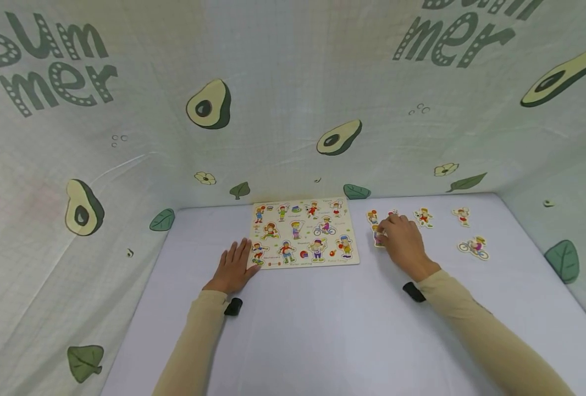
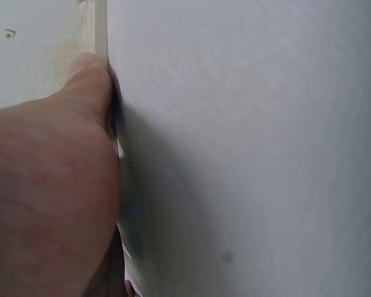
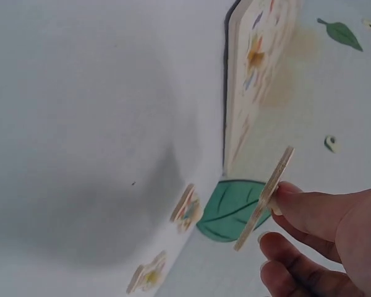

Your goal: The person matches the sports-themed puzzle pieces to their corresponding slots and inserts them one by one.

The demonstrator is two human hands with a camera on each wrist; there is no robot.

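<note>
A wooden peg-less picture puzzle board (image 1: pixel 305 234) printed with children playing sports lies near the back of the table. My left hand (image 1: pixel 231 268) rests at its left edge with fingers extended. In the left wrist view, the left thumb (image 2: pixel 89 86) lies along the board's edge. To the right of the board, my right hand (image 1: pixel 404 245) pinches a flat wooden puzzle piece (image 3: pixel 264 201) between thumb and fingers. The right wrist view shows this piece edge-on, tilted and raised; its picture is mostly hidden there.
Loose puzzle pieces lie around the right hand: a player in red (image 1: pixel 423 217), another figure (image 1: pixel 462 216), a cyclist (image 1: pixel 474 247) and one with a ball (image 1: pixel 372 216). Behind the table hangs a curtain (image 1: pixel 273 159) printed with avocados and leaves.
</note>
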